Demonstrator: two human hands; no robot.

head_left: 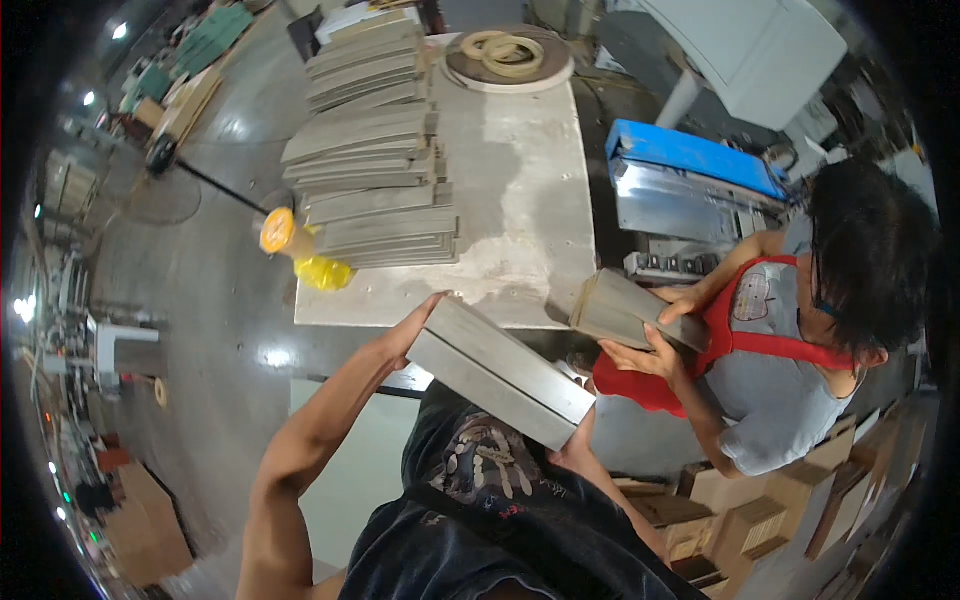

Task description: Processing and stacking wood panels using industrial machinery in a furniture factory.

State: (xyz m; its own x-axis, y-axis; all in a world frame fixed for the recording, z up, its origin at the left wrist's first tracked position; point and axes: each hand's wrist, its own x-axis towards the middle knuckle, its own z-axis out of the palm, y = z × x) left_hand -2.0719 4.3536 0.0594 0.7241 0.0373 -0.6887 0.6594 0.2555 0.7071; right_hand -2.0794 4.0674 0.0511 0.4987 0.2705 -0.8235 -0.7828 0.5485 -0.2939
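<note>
In front of my chest I hold a long, smooth grey rectangular block (500,370), tilted down to the right, with a dark line running along its length. It may be a stack of flat grey strips; I cannot tell. My left hand (408,335) is closed around its upper left end. At its lower right end my right hand (577,442) grips it, the fingers partly hidden. Beyond it, rows of thin grey flat strips (375,150) lie overlapping on a pale worktable (530,200), apart from my hands.
To my right, a co-worker in a red apron (735,310) holds a stack of grey strips (630,312) by the table corner. A round turntable (508,55) bears tape rolls. An orange-yellow roll (280,232) and yellow plastic (323,272) hang at the table's left edge. Cardboard boxes (750,525) stand lower right.
</note>
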